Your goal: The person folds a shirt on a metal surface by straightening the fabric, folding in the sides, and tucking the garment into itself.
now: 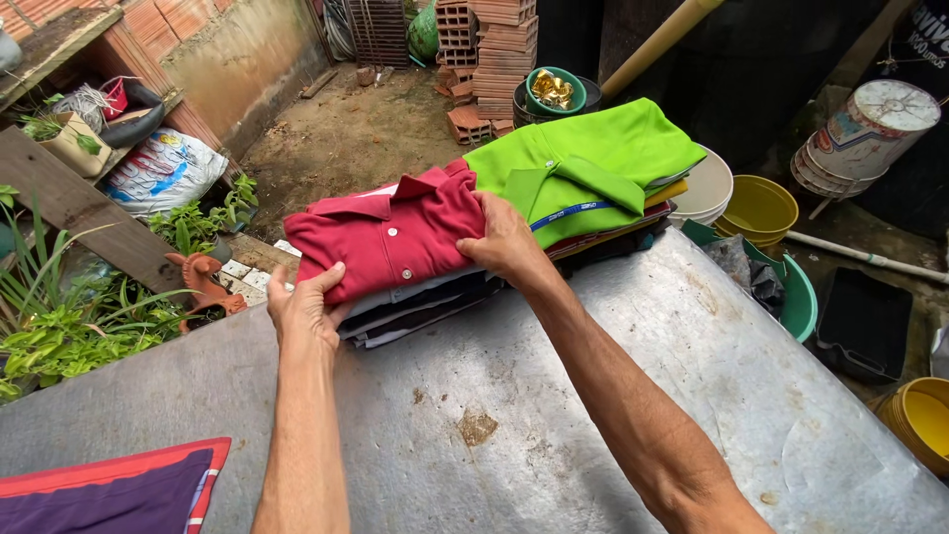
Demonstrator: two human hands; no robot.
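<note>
Red cloth is what both hands work on: a folded red polo shirt [390, 237] lies on top of a stack of folded clothes [425, 309] at the far edge of the grey metal desk [613, 396]. The left hand [304, 309] pinches the shirt's near left corner, thumb on top, fingers curled under. The right hand [506, 242] presses down on the shirt's right side, its grip closed over the fabric just beside a folded green polo shirt [583, 158] that tops a neighbouring stack. To square this fold well, I judge the hands should keep the cloth taut between them, line the edges up with the stack below, and keep the weight back from the desk's far edge. A purple and red cloth [109, 489] lies at the near left corner.
</note>
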